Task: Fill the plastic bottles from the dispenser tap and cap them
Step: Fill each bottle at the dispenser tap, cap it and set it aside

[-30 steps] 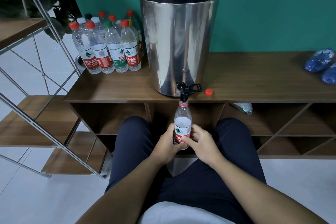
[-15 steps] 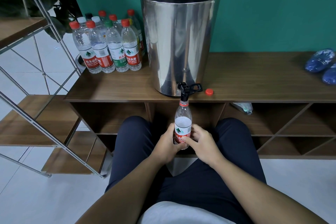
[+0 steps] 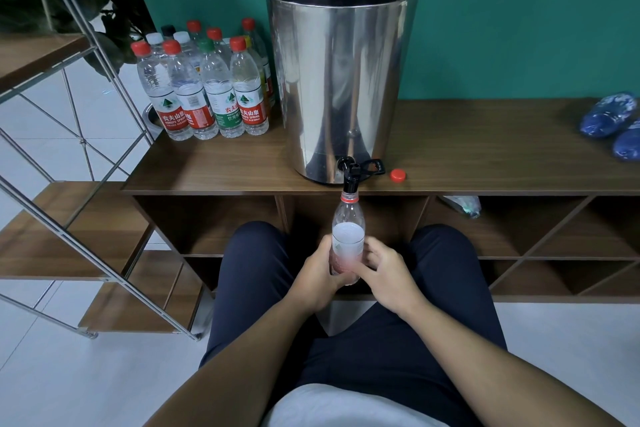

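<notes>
A clear plastic bottle (image 3: 348, 236) stands upright under the black tap (image 3: 351, 178) of the steel dispenser (image 3: 341, 80), its open neck right below the spout. My left hand (image 3: 320, 274) grips the bottle's lower body from the left. My right hand (image 3: 388, 270) holds it from the right with curled fingers. The bottle's red cap (image 3: 397, 175) lies on the wooden shelf top (image 3: 485, 149), right of the tap. The tap's lever points to the right.
Several capped bottles (image 3: 207, 94) stand grouped left of the dispenser. Two blue objects (image 3: 613, 121) lie at the shelf's far right. A crumpled bottle (image 3: 462, 206) sits in a cubby below. A metal and wood rack (image 3: 69, 218) stands at left. My knees flank the bottle.
The bottle has turned in my hands, so its printed label faces away now. Both hands stay at the bottle's lower part.
</notes>
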The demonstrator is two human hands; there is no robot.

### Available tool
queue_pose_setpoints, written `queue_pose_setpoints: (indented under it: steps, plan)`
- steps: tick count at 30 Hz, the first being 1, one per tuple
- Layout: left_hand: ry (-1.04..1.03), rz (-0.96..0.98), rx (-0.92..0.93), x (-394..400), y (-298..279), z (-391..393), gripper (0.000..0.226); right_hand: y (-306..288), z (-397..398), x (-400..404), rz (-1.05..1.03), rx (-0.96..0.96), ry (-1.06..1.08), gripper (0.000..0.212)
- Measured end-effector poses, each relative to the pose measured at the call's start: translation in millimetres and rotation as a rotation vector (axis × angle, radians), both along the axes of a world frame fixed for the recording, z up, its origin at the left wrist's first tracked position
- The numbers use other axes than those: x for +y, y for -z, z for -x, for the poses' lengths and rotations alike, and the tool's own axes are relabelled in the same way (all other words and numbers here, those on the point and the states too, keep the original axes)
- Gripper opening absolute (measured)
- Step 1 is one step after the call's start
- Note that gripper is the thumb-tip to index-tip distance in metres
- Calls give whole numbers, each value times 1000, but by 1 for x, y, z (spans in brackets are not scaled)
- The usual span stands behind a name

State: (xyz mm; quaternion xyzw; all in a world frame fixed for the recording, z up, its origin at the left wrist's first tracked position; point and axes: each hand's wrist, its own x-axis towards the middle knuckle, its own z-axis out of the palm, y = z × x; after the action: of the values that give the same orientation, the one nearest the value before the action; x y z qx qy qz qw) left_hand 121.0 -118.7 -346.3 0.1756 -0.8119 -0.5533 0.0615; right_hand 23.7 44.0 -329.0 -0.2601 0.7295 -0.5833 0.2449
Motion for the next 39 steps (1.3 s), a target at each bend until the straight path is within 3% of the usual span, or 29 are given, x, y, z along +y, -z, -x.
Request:
queue_pose_setpoints:
  steps: [39]
  plan:
    - [0,22,-9,-1,0,0,68,-2,-1,0,18,1,-8,48]
